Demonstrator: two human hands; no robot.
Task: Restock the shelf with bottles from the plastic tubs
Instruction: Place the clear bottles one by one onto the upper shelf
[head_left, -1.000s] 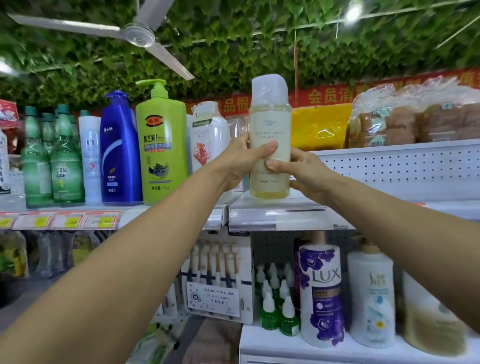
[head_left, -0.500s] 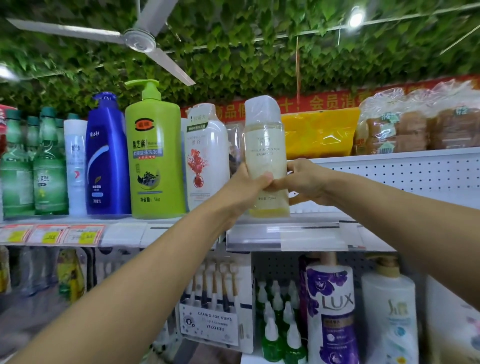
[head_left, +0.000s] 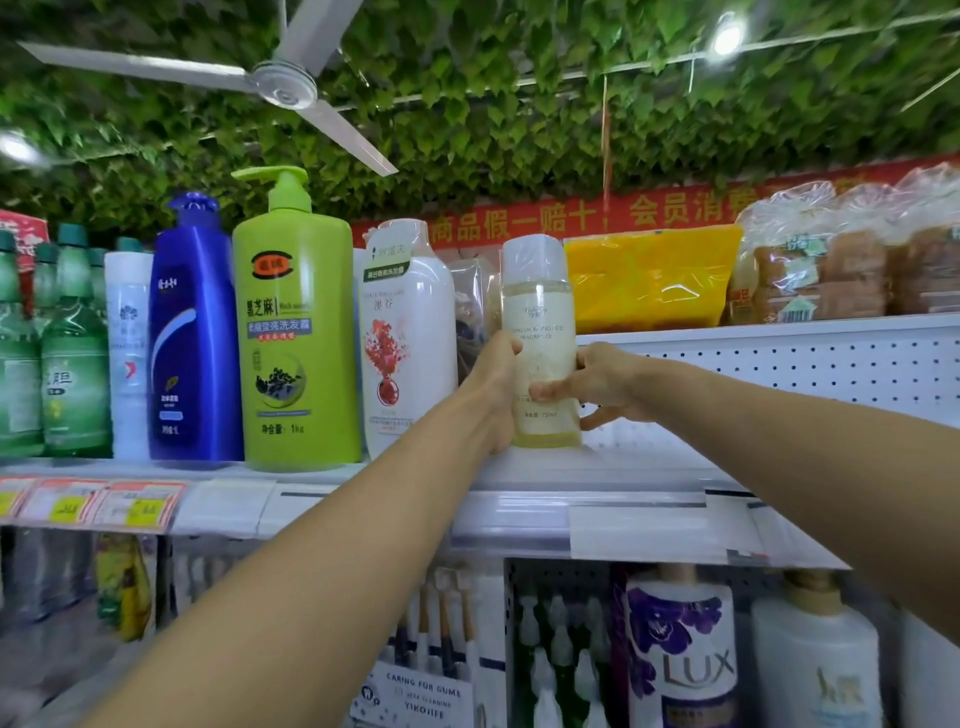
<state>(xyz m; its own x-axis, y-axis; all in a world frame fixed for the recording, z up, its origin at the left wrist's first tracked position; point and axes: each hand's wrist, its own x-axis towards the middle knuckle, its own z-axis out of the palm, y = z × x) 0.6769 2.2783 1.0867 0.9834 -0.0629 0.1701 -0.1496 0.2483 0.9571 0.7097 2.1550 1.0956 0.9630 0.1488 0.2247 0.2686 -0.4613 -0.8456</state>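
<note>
White shelf, green pump bottle, blue bottle, pale yellow bottle

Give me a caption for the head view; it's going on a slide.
Both hands, left hand and right hand, set a pale yellow bottle on the shelf beside a white bottle.

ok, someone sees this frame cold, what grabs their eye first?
Dead centre, both hands hold a pale yellow bottle upright at the shelf: left hand on one side, right hand on the other. Just left of it, a tall lime-green pump bottle and a deep blue bottle stand out in the row. Overhead, a ceiling fan hangs under leafy greenery.
</note>
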